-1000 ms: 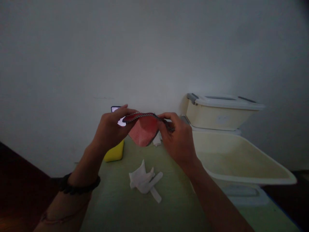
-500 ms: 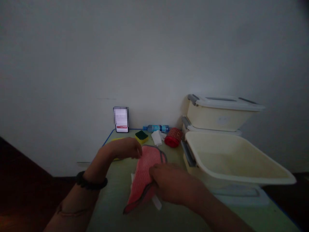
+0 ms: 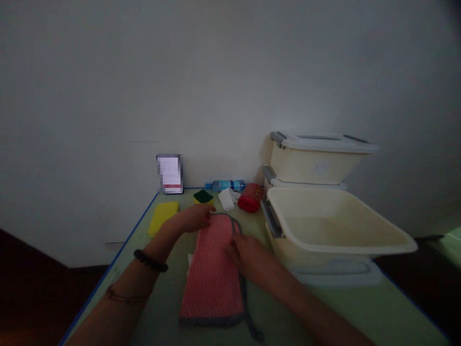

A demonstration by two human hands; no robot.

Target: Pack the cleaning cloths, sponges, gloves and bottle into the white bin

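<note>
A pink cleaning cloth [image 3: 212, 274] with grey edging lies lengthwise on the table, folded over, its lower end towards me and a grey strip trailing at the lower right. My left hand [image 3: 196, 217] is closed at its far left corner, the fingertips pinching the edge. Along the right side, my right hand [image 3: 248, 252] has its thumb and fingers closed on the cloth's upper right edge. Something white [image 3: 190, 262] pokes out from under the cloth's left side, mostly hidden.
Left of the cloth is a yellow cloth or pad [image 3: 163, 216]. Farther back are a green-and-yellow sponge [image 3: 203, 196], white tissue packet [image 3: 226, 199], red woven roll [image 3: 251, 197], plastic bottle [image 3: 227, 185] and phone [image 3: 170, 174]. An open cream bin [image 3: 334, 247] and stacked lidded boxes [image 3: 309, 166] stand right.
The pink cloth, bunched and slanted before, now lies longer and flatter towards me. My right hand has moved up along its edge, and the view has shifted slightly.
</note>
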